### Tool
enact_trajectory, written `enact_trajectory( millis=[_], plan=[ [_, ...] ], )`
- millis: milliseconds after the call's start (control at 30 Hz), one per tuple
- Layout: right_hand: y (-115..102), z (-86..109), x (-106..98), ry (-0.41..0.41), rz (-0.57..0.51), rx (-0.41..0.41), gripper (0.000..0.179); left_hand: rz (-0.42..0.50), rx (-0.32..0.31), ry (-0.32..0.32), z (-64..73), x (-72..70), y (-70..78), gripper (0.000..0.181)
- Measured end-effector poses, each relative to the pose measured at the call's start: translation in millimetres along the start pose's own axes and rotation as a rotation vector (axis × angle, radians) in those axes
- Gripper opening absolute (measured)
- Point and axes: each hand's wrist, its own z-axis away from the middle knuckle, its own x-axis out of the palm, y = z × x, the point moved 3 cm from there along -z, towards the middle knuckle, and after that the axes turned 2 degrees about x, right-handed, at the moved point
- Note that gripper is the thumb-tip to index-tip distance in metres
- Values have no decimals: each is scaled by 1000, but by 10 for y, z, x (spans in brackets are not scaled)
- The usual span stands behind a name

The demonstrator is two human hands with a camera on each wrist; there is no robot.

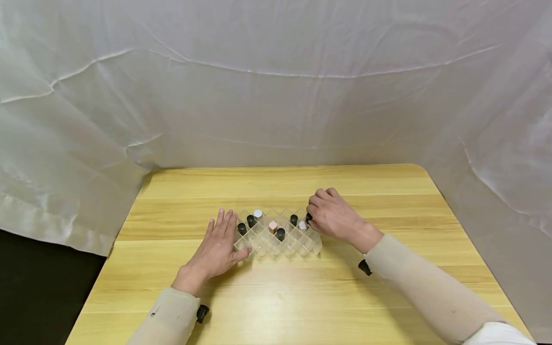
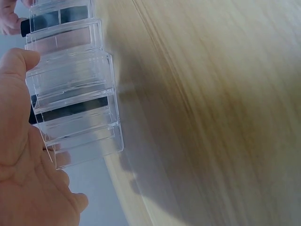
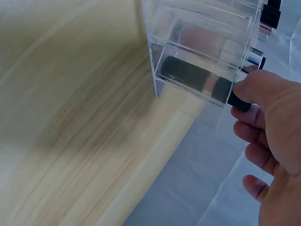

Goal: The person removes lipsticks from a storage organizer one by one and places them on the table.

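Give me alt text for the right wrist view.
Right hand pinches the black end of a dark tube in an end compartment of a clear organizer. A pinkish tube sits in the next compartment; wood-grain table and pale fabric fill the background.

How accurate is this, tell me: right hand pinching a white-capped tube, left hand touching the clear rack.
Wrong colour: the right hand pinches a black-capped tube, as the right wrist view shows. The left hand does touch the clear rack.
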Motion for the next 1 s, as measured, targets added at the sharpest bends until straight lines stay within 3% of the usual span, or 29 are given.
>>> enact_trajectory(
  millis=[267, 733, 1000],
  plan=[
    [-25, -27, -1, 42, -75, 24, 19, -14, -1, 2, 8, -15, -1, 104],
    [-23, -13, 63, 59, 1, 18, 27, -59, 11, 9, 8, -21, -4, 104],
    [-47, -18, 68, 67, -38, 29, 23, -70, 8, 1, 35, -37, -6, 102]
  ],
)
